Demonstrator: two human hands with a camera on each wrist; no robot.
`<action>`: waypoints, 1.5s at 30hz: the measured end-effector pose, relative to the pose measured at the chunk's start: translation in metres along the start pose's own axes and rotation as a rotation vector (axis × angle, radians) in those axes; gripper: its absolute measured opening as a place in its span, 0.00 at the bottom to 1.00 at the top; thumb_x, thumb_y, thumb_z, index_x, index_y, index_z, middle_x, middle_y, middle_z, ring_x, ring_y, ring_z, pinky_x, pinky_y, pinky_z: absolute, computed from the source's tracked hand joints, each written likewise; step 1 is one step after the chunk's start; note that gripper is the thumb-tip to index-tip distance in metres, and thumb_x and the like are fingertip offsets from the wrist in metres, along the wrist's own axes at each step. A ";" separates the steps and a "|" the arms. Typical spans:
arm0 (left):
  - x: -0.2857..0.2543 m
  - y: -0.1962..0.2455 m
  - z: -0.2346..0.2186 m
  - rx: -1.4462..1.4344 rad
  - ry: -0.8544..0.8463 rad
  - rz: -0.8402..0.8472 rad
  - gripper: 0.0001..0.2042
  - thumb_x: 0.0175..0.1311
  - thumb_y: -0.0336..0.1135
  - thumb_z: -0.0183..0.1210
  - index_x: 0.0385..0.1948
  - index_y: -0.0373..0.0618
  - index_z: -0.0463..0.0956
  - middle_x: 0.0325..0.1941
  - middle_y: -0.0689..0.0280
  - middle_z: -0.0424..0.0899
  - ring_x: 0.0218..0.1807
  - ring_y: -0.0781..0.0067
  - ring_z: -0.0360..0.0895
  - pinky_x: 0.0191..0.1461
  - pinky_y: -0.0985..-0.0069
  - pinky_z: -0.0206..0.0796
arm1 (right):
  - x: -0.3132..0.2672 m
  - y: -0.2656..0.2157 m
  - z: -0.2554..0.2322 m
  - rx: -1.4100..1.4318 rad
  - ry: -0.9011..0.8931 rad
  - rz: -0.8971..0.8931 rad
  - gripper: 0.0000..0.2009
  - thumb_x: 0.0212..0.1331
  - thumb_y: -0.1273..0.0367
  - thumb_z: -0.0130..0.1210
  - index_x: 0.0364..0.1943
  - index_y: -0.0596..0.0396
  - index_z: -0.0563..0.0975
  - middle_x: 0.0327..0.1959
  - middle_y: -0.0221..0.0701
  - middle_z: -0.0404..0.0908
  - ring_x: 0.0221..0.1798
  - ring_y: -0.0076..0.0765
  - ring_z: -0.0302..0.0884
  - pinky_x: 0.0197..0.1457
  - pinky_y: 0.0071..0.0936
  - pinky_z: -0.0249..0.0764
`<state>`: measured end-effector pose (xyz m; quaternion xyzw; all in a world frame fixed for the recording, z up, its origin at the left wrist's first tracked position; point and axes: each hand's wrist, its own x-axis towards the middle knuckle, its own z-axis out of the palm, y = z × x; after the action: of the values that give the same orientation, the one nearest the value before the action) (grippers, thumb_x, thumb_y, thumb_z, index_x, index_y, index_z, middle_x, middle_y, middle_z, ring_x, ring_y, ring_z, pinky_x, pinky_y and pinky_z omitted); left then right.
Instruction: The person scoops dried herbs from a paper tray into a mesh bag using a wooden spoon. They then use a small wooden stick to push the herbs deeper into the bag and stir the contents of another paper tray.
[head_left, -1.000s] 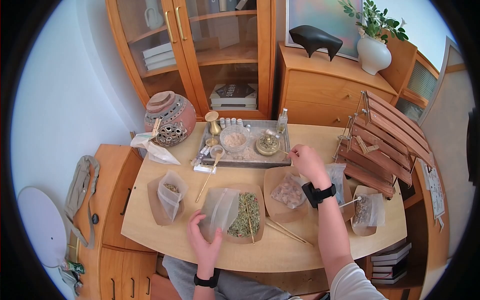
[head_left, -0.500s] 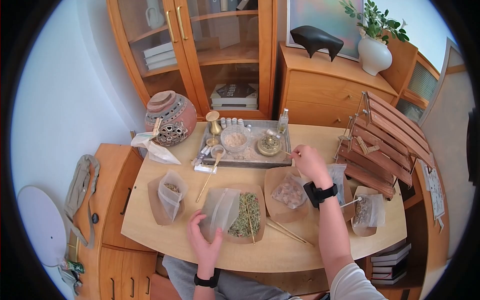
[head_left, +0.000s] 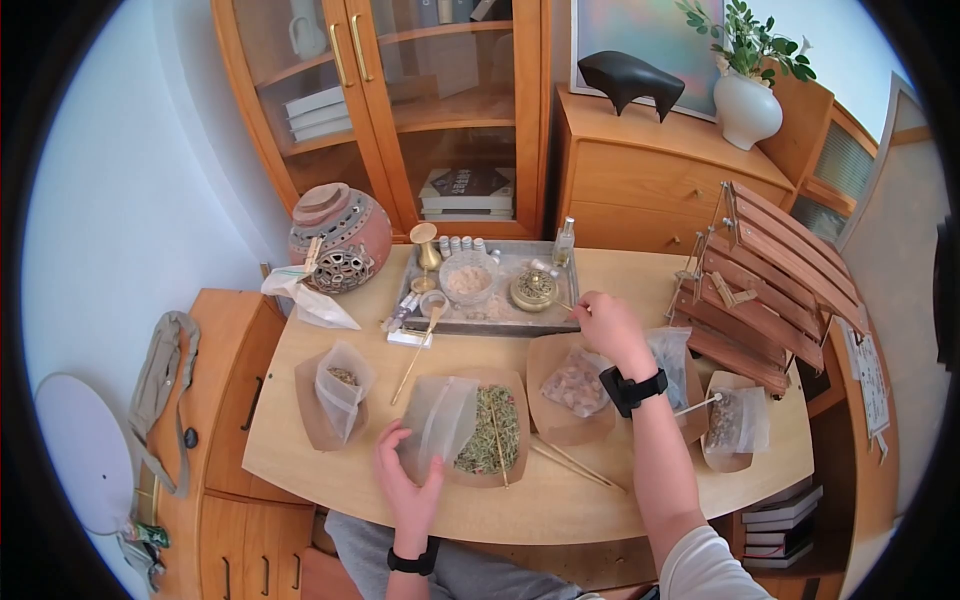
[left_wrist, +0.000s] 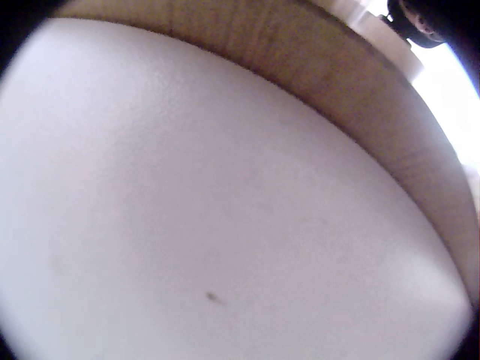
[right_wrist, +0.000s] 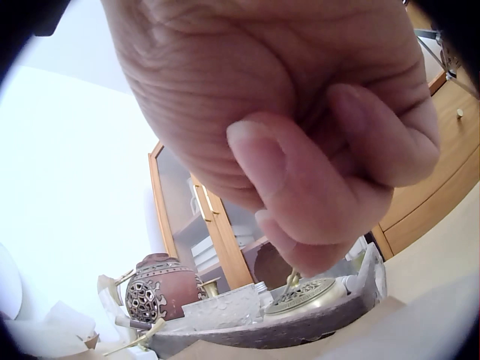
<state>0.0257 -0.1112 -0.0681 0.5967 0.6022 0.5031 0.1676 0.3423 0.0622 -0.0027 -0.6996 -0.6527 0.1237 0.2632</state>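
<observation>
My right hand point(head_left: 608, 325) is at the front right of the grey tray point(head_left: 470, 328), its thumb and fingers pinching a thin brass stick. The stick reaches the round brass incense burner point(head_left: 535, 290), which has a pierced lid. From the right wrist view, the curled fingers point(right_wrist: 300, 180) hang just above the burner point(right_wrist: 307, 296). My left hand point(head_left: 408, 490) rests with spread thumb and fingers at the edge of a translucent bag point(head_left: 437, 410). Dried green herbs point(head_left: 488, 430) spill from that bag onto a brown paper tray, a thin brass stick lying across them.
Around the burner stand a glass bowl of powder point(head_left: 469, 278), a brass cup point(head_left: 426, 245) and a small bottle point(head_left: 565, 242). Bagged pink lumps point(head_left: 576, 382) and brass chopsticks point(head_left: 580, 463) lie near my right forearm. A slatted wooden rack point(head_left: 760, 290) borders the right side.
My right hand has shifted very slightly left, still pinching the stick at the burner. The left hand stays at the herb bag.
</observation>
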 end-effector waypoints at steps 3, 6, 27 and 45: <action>0.000 -0.001 0.000 -0.003 -0.001 0.000 0.26 0.53 0.26 0.68 0.56 0.42 0.71 0.66 0.51 0.74 0.69 0.47 0.70 0.74 0.56 0.59 | 0.000 -0.002 -0.002 0.000 -0.012 0.019 0.11 0.68 0.66 0.55 0.38 0.54 0.88 0.37 0.44 0.89 0.44 0.57 0.87 0.50 0.48 0.81; 0.000 -0.001 0.000 -0.003 0.000 0.007 0.26 0.53 0.26 0.68 0.56 0.42 0.71 0.66 0.52 0.74 0.69 0.48 0.70 0.74 0.56 0.59 | 0.000 0.000 -0.001 0.007 -0.014 -0.005 0.11 0.67 0.65 0.56 0.37 0.54 0.87 0.37 0.47 0.88 0.44 0.59 0.86 0.49 0.52 0.81; 0.001 -0.001 0.001 0.011 0.011 0.020 0.28 0.54 0.31 0.73 0.57 0.43 0.71 0.67 0.51 0.74 0.67 0.48 0.71 0.72 0.56 0.60 | -0.007 -0.020 -0.026 0.094 0.104 -0.040 0.12 0.71 0.63 0.54 0.37 0.54 0.86 0.35 0.44 0.89 0.41 0.58 0.86 0.46 0.51 0.81; 0.001 -0.001 0.001 0.014 0.016 0.015 0.28 0.52 0.29 0.72 0.57 0.44 0.71 0.67 0.52 0.74 0.67 0.48 0.71 0.72 0.56 0.61 | 0.001 -0.002 -0.002 -0.153 0.142 -0.126 0.11 0.72 0.63 0.54 0.39 0.54 0.83 0.31 0.49 0.87 0.37 0.60 0.86 0.40 0.54 0.81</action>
<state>0.0256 -0.1100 -0.0687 0.5984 0.6024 0.5050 0.1549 0.3421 0.0627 -0.0001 -0.6821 -0.6827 0.0069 0.2620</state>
